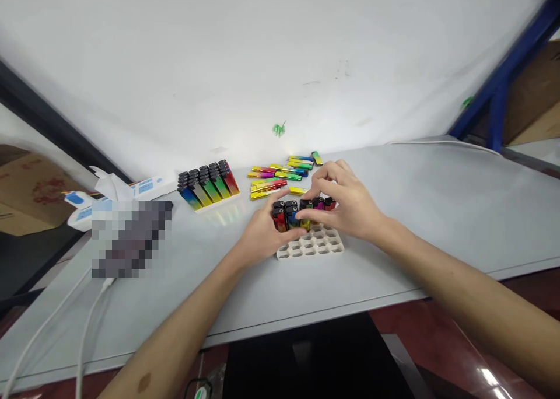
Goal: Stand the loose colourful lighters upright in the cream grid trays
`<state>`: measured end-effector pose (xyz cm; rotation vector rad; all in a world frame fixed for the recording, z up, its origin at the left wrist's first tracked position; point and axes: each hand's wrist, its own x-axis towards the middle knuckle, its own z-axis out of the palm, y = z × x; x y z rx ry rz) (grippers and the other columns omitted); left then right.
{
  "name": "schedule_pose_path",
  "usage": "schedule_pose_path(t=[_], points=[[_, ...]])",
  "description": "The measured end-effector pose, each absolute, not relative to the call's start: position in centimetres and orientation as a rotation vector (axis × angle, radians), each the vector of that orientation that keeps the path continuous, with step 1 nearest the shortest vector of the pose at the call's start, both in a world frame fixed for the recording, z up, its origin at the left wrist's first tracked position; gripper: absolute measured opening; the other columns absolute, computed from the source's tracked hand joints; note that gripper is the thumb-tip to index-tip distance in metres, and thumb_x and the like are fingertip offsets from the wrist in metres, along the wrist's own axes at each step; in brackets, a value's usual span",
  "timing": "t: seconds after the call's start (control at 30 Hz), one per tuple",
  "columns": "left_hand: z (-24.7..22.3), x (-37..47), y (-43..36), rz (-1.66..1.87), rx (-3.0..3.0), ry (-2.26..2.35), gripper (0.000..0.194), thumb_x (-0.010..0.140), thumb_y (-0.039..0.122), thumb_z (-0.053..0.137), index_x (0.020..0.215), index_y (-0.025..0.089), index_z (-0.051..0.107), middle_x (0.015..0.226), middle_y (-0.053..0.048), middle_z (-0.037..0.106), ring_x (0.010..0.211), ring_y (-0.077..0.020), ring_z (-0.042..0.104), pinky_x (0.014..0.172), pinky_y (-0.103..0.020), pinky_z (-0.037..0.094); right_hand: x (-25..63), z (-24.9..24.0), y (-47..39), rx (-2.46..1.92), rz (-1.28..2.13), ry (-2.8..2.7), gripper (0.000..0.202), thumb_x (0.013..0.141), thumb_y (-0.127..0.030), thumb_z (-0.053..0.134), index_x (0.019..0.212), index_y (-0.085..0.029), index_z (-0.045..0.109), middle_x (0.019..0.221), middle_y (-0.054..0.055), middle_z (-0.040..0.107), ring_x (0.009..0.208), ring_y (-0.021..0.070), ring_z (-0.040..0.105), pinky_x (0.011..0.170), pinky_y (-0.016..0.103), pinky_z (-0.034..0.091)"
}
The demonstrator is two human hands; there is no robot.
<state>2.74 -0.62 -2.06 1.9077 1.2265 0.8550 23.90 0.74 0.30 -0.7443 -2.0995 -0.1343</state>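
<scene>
A pale tray (310, 247) with rows of holes lies on the table, and several upright lighters with black tops fill its back rows. My left hand (265, 227) curls around the left end of these rows, its thumb in front of a red lighter (280, 221) and a blue lighter (291, 218). From the right, my right hand (343, 200) has thumb and fingers closed on a yellow-green lighter (305, 216) in the row. The front holes of the tray hold nothing. My fingers partly hide the lighters at the right.
Several shiny coloured lighters (266, 184) lie loose behind the tray. A second tray packed with lighters (209, 184) stands to the left. Further left are a power strip (151, 186), a blurred dark object (131, 241) and white cables (90, 323). A white wall (245, 66) rises behind.
</scene>
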Motion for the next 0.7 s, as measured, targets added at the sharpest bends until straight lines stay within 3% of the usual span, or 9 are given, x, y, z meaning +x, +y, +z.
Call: schedule_pose_path(t=[0.17,0.53,0.7], points=[[-2.0,3.2,-0.8,0.885,1.864,1.251,0.082,0.069,0.040,0.086,0.141,0.026,0.048,0.119,-0.004,0.072,0.099,-0.0227,0.070,0.091,-0.037,0.057,24.2,0.9,0.6,-0.729,-0.125,-2.162,0.018,0.085,-0.039,0.075,0.084,-0.023,0.066,0.087,0.006,0.058,0.081,0.0218,0.049,0.070,0.038,0.044],[-1.9,3.3,-0.8,0.894,1.900,1.274,0.070,0.069,0.039,0.086,0.130,0.026,0.056,0.117,-0.002,0.072,0.105,-0.0234,0.069,0.093,-0.037,0.055,24.4,1.3,0.5,-0.695,-0.116,-2.163,0.020,0.084,-0.040,0.076,0.075,-0.024,0.068,0.082,0.005,0.065,0.077,0.0207,0.053,0.070,0.038,0.045],[-1.8,3.5,-0.8,0.919,1.926,1.267,0.059,0.070,0.032,0.084,0.123,0.025,0.059,0.120,-0.001,0.072,0.107,-0.0227,0.068,0.094,-0.036,0.053,24.9,1.2,1.2,-0.841,0.006,-1.944,0.033,0.099,-0.040,0.055,0.074,-0.024,0.069,0.076,0.004,0.067,0.075,0.0201,0.057,0.074,0.038,0.045]])
